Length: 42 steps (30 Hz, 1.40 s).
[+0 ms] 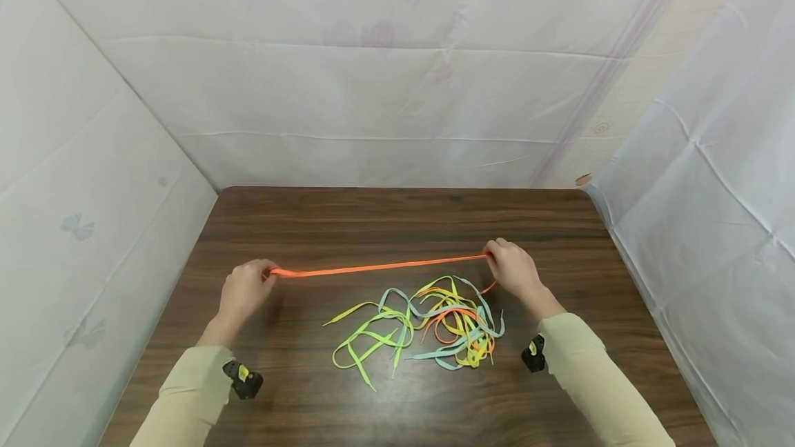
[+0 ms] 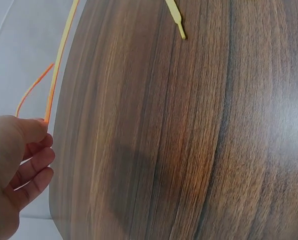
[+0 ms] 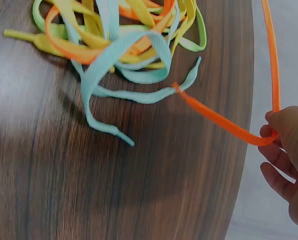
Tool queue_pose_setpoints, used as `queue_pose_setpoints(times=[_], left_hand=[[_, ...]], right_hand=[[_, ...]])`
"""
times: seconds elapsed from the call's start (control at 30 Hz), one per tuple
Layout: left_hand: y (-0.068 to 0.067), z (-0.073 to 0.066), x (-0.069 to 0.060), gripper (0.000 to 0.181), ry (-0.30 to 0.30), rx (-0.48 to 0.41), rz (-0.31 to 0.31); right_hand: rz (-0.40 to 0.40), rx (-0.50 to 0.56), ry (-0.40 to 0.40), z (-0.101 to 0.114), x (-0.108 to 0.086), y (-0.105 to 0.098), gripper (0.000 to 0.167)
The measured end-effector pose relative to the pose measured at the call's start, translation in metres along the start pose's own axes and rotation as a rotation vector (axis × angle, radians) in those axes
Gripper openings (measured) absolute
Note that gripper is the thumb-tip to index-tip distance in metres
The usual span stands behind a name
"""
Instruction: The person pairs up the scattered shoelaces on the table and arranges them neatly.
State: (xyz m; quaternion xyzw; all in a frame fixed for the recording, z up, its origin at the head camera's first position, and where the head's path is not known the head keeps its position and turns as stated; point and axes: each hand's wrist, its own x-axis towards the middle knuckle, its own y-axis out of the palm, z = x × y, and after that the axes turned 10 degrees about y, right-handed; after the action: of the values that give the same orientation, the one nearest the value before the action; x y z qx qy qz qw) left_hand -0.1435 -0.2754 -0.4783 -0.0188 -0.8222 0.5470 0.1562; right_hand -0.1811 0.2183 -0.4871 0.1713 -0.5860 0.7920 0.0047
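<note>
Pale, faintly printed sheets [image 1: 373, 102] hang on three sides of a dark, wood-grained table [image 1: 298, 226]. A person's two forearms in cream sleeves [image 1: 192, 392] reach in from the near side. Right of the table's middle lies a loose tangle of flat laces [image 1: 475, 354] in yellow, green, pale blue and orange. The left hand [image 1: 244, 288] and right hand [image 1: 514, 269] are well apart, each pinching the same orange lace [image 1: 385, 266] between thumb and fingers. It stretches nearly straight between them, just beyond the tangle; a short end sticks out past each grip, the right one pointing toward the tangle. A small black device [image 1: 247, 379] sits at each cuff.
</note>
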Motion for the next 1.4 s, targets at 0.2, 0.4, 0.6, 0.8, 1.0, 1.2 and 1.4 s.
queue_pose_setpoints(times=[0.2, 0.4, 0.6, 0.8, 1.0, 1.2, 1.4], left_hand=[[-0.002, 0.006, 0.002, 0.007, 0.004, 0.001, -0.001], [-0.006, 0.01, 0.004, 0.007, 0.004, 0.008, -0.022], [-0.01, 0.017, 0.004, 0.009, -0.043, 0.012, 0.004], [-0.013, 0.023, 0.004, 0.011, -0.093, 0.015, 0.023], [-0.016, 0.026, 0.004, 0.012, -0.137, 0.02, 0.045], [-0.016, 0.032, 0.009, 0.013, -0.137, 0.033, 0.068], [-0.013, 0.039, 0.013, 0.013, -0.151, 0.043, 0.085]], right_hand=[[0.004, -0.007, 0.028, -0.013, -0.001, -0.003, 0.006], [0.026, -0.003, 0.066, -0.024, -0.002, -0.008, 0.006], [0.033, -0.002, 0.084, -0.033, -0.003, -0.015, 0.007], [0.002, -0.032, 0.088, -0.046, -0.006, -0.017, 0.008], [-0.011, -0.085, 0.076, -0.056, -0.008, -0.019, 0.009], [0.024, -0.117, 0.117, -0.065, -0.009, -0.02, 0.011], [0.018, -0.126, 0.158, -0.07, -0.009, -0.022, 0.011]])
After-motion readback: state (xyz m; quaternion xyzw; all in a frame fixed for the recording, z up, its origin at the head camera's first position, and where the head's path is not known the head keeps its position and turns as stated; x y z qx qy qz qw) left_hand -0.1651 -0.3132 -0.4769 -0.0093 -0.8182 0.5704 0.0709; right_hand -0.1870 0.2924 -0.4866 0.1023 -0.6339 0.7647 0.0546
